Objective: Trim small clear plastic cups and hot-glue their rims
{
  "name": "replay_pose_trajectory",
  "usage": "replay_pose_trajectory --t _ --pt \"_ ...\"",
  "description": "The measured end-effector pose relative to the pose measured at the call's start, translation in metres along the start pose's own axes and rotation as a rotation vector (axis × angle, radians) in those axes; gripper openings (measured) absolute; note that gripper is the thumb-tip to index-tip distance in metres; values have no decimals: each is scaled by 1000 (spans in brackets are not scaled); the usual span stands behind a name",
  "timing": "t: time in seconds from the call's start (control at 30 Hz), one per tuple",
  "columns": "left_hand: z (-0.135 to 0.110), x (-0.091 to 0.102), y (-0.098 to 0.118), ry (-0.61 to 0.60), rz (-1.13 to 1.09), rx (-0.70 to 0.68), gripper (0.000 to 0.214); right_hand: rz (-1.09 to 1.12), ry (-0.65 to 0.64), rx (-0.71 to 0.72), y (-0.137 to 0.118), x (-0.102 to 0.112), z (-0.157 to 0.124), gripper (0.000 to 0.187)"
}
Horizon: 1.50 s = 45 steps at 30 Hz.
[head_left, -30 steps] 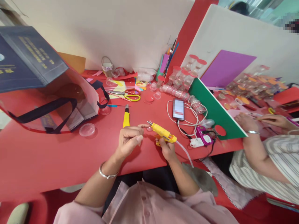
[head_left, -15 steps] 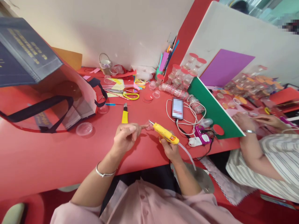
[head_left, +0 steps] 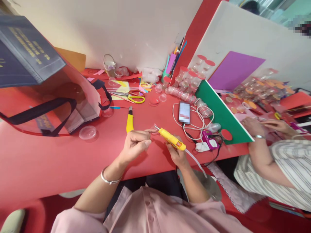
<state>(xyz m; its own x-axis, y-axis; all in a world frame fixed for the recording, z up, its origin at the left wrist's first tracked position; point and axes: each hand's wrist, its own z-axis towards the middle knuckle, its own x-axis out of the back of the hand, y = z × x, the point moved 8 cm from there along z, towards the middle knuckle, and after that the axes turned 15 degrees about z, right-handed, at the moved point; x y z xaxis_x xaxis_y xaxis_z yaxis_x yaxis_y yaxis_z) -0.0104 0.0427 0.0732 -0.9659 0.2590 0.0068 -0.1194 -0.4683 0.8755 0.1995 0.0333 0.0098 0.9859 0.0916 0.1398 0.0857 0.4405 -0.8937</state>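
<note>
My right hand (head_left: 178, 155) grips a yellow hot glue gun (head_left: 171, 138), its metal nozzle pointing up and to the left and a clear glue stick trailing from its back. Just in front of the nozzle is a small clear plastic cup (head_left: 153, 130), partly hidden. My left hand (head_left: 136, 145) reaches to that cup with the index finger stretched out; the thumb stands apart and the other fingers are curled. Whether the fingertip touches the cup or the nozzle is hard to make out. A yellow utility knife (head_left: 130, 120) lies just beyond my left hand.
Scissors (head_left: 132, 95) and paper scraps lie farther back. A phone (head_left: 184, 112) with white cables and a purple power strip (head_left: 208, 139) are on the right, before a green divider (head_left: 218, 116). A large bag (head_left: 80, 97) stands left, near a clear lid (head_left: 87, 132). A co-worker's hands (head_left: 252, 126) are beyond the divider.
My left hand has turned and shifted slightly right, its thumb now standing out from the curled fingers. The glue gun has stayed almost in place.
</note>
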Motion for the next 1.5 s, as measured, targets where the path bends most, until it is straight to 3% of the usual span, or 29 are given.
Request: replay_pose_trajectory --t 0.37,0.53,0.7,0.83,0.97,1.07,1.17,1.5 --pt "5 -5 21 -25 112 -94 55 38 11 -59 14 0 -9 12" --pt "4 -4 21 -40 87 -78 55 -60 -37 68 -1 -1 -4 10" --pt "-2 1 3 -16 -8 17 56 -177 -68 128 -12 -1 2 16" --pt "-3 3 -7 12 -118 76 50 -378 -87 187 -16 4 4 18" --pt "2 2 -7 40 -286 135 46 -626 -111 343 -25 8 2 20" --pt "3 5 -4 74 -348 139 45 -678 -150 405 -27 8 0 26" --pt "2 8 -1 92 -272 94 44 -660 -126 399 -24 11 0 30" --pt "-1 -1 12 -42 -2 -36 50 -771 -133 479 -43 7 -1 31"
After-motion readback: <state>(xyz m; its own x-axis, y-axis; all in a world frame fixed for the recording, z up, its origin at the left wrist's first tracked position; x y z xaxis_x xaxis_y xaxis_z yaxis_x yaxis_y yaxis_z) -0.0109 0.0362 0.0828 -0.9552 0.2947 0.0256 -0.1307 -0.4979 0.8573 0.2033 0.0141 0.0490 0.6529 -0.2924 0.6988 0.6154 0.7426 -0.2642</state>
